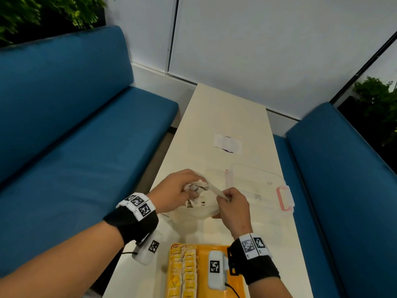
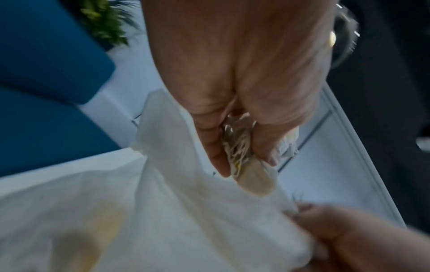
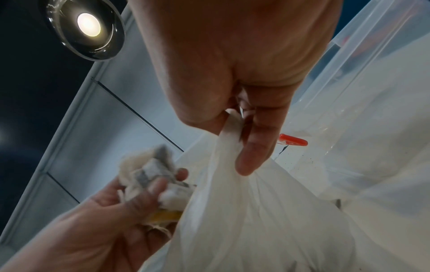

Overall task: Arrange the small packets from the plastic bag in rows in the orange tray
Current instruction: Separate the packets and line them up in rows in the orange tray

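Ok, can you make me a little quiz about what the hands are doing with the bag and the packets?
1. True or false: the right hand pinches the plastic bag by its edge.
2. What does the left hand hold? A) a bunch of small packets B) the clear container C) nothing
3. Fill in: the packets already laid in rows sit in the ___ side of the orange tray.

Key:
1. True.
2. A.
3. Left; the tray's right side is partly hidden by the right wrist.
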Action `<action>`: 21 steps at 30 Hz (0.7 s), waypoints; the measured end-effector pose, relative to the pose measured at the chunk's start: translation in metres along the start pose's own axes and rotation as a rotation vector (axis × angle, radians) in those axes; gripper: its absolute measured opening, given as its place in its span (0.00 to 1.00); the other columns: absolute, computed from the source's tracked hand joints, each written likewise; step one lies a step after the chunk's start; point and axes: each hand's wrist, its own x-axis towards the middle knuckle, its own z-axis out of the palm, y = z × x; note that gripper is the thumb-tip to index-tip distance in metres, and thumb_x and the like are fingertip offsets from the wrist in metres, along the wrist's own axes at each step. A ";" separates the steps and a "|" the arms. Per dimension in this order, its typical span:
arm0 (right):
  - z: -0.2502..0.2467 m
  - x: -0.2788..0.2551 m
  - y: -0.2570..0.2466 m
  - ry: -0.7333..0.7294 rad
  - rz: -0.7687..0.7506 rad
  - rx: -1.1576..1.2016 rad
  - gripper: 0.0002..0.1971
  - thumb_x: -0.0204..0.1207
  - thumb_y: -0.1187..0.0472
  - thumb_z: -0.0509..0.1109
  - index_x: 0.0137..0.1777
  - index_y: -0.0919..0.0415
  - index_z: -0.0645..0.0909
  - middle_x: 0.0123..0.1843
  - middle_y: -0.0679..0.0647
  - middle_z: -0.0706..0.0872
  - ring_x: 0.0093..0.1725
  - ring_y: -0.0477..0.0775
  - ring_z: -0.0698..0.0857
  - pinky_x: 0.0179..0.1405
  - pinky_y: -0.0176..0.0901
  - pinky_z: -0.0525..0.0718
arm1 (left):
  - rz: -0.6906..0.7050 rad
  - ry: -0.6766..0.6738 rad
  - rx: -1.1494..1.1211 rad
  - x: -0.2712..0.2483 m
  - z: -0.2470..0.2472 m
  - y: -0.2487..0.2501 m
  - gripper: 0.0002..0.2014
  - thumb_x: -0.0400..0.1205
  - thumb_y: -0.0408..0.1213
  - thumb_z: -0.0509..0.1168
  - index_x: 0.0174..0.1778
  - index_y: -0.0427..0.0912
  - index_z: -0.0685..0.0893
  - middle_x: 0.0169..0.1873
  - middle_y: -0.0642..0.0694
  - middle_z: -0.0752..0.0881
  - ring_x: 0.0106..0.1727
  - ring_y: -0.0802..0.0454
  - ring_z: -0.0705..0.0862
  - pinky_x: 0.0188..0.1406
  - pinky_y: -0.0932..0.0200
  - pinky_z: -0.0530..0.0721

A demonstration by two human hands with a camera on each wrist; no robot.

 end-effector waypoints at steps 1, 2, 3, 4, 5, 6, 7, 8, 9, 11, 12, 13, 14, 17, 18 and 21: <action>0.000 -0.001 0.001 0.001 0.000 0.000 0.03 0.79 0.69 0.66 0.45 0.64 0.81 0.43 0.58 0.85 0.31 0.52 0.88 0.26 0.48 0.90 | -0.054 0.057 -0.114 -0.005 -0.002 0.002 0.19 0.81 0.31 0.75 0.60 0.60 0.87 0.58 0.58 0.88 0.58 0.63 0.86 0.60 0.63 0.85; 0.000 -0.002 0.002 0.001 0.002 0.001 0.03 0.79 0.69 0.66 0.45 0.64 0.81 0.44 0.57 0.84 0.31 0.52 0.88 0.26 0.47 0.90 | -0.115 0.100 -0.239 -0.011 -0.003 0.003 0.17 0.81 0.31 0.75 0.61 0.57 0.87 0.56 0.55 0.90 0.57 0.59 0.89 0.60 0.56 0.88; 0.000 -0.004 0.003 -0.003 0.001 0.002 0.03 0.79 0.69 0.66 0.45 0.64 0.80 0.44 0.57 0.84 0.31 0.53 0.88 0.26 0.47 0.90 | -0.179 0.121 -0.383 -0.017 -0.003 0.005 0.17 0.81 0.32 0.75 0.63 0.53 0.87 0.56 0.50 0.92 0.57 0.53 0.90 0.60 0.49 0.90; 0.000 -0.006 0.003 -0.010 -0.001 -0.003 0.03 0.79 0.69 0.66 0.45 0.64 0.80 0.45 0.56 0.84 0.31 0.53 0.88 0.26 0.47 0.90 | -0.233 0.128 -0.553 -0.024 -0.002 0.007 0.17 0.82 0.31 0.74 0.65 0.49 0.87 0.57 0.46 0.92 0.58 0.47 0.91 0.60 0.44 0.90; 0.000 -0.010 0.004 -0.021 -0.006 -0.013 0.03 0.79 0.69 0.66 0.44 0.64 0.80 0.45 0.55 0.84 0.30 0.54 0.88 0.26 0.48 0.90 | -0.286 0.128 -0.728 -0.031 0.001 0.008 0.18 0.82 0.30 0.73 0.67 0.45 0.85 0.59 0.41 0.91 0.60 0.42 0.91 0.59 0.42 0.90; 0.000 -0.013 0.005 -0.037 -0.009 -0.025 0.03 0.79 0.68 0.66 0.44 0.62 0.80 0.44 0.56 0.85 0.30 0.55 0.88 0.27 0.50 0.91 | -0.334 0.122 -0.891 -0.039 0.005 0.008 0.19 0.81 0.30 0.72 0.69 0.42 0.84 0.61 0.37 0.90 0.61 0.39 0.90 0.58 0.42 0.90; -0.001 -0.018 0.006 -0.058 -0.008 -0.031 0.03 0.79 0.68 0.67 0.45 0.61 0.80 0.44 0.57 0.85 0.30 0.56 0.88 0.29 0.53 0.91 | -0.377 0.113 -1.018 -0.048 0.008 0.009 0.21 0.80 0.31 0.72 0.70 0.39 0.82 0.63 0.34 0.89 0.61 0.37 0.90 0.56 0.44 0.90; -0.003 -0.022 0.008 -0.083 -0.005 -0.040 0.02 0.79 0.66 0.68 0.46 0.59 0.80 0.43 0.56 0.85 0.31 0.57 0.89 0.32 0.55 0.92 | -0.413 0.101 -1.104 -0.057 0.012 0.009 0.22 0.80 0.32 0.71 0.71 0.38 0.81 0.64 0.33 0.88 0.62 0.37 0.89 0.55 0.45 0.90; -0.005 -0.027 0.009 -0.109 0.001 -0.045 0.03 0.78 0.64 0.70 0.48 0.57 0.79 0.44 0.55 0.85 0.34 0.58 0.89 0.34 0.55 0.92 | -0.441 0.088 -1.167 -0.065 0.015 0.009 0.23 0.80 0.32 0.71 0.72 0.37 0.80 0.65 0.33 0.87 0.62 0.37 0.89 0.54 0.46 0.91; -0.010 -0.035 0.013 -0.136 -0.010 -0.118 0.10 0.76 0.57 0.74 0.54 0.53 0.78 0.48 0.51 0.84 0.42 0.56 0.89 0.38 0.51 0.91 | -0.489 0.071 -1.264 -0.081 0.021 0.006 0.23 0.80 0.32 0.69 0.73 0.37 0.79 0.67 0.32 0.86 0.63 0.35 0.87 0.53 0.46 0.91; -0.012 -0.039 0.015 -0.121 -0.041 -0.208 0.14 0.75 0.54 0.76 0.57 0.50 0.76 0.52 0.49 0.83 0.46 0.53 0.87 0.40 0.46 0.89 | -0.514 0.068 -1.310 -0.087 0.024 0.005 0.23 0.81 0.31 0.69 0.74 0.38 0.79 0.67 0.32 0.86 0.64 0.34 0.87 0.53 0.45 0.92; -0.015 -0.045 0.016 -0.092 -0.088 -0.287 0.19 0.74 0.52 0.77 0.60 0.47 0.75 0.55 0.46 0.80 0.50 0.49 0.85 0.42 0.38 0.84 | -0.539 0.067 -1.353 -0.094 0.027 0.003 0.23 0.81 0.31 0.69 0.74 0.38 0.79 0.66 0.31 0.86 0.64 0.33 0.87 0.54 0.44 0.92; -0.018 -0.053 0.015 -0.064 -0.152 -0.322 0.21 0.73 0.51 0.78 0.62 0.44 0.73 0.57 0.43 0.77 0.51 0.46 0.83 0.41 0.32 0.80 | -0.565 0.071 -1.390 -0.099 0.030 0.002 0.23 0.81 0.31 0.68 0.74 0.38 0.79 0.65 0.31 0.86 0.64 0.33 0.87 0.56 0.42 0.92; -0.020 -0.081 0.011 -0.114 -0.343 -0.250 0.21 0.72 0.55 0.79 0.60 0.39 0.76 0.56 0.37 0.77 0.49 0.41 0.84 0.39 0.29 0.80 | -0.634 0.110 -1.463 -0.111 0.039 0.002 0.22 0.81 0.30 0.68 0.73 0.38 0.80 0.63 0.30 0.87 0.62 0.34 0.88 0.59 0.41 0.89; -0.019 -0.090 0.012 -0.166 -0.378 -0.229 0.21 0.71 0.56 0.80 0.59 0.38 0.77 0.56 0.36 0.78 0.50 0.42 0.84 0.38 0.30 0.81 | -0.649 0.122 -1.478 -0.114 0.042 0.003 0.23 0.81 0.29 0.68 0.73 0.38 0.80 0.61 0.30 0.87 0.60 0.35 0.89 0.58 0.42 0.89; -0.007 -0.109 0.015 -0.333 -0.371 -0.207 0.21 0.69 0.55 0.80 0.59 0.38 0.80 0.57 0.36 0.79 0.51 0.42 0.85 0.39 0.30 0.82 | -0.667 0.124 -1.482 -0.122 0.047 0.008 0.22 0.81 0.30 0.68 0.73 0.36 0.80 0.60 0.31 0.88 0.58 0.37 0.89 0.54 0.43 0.92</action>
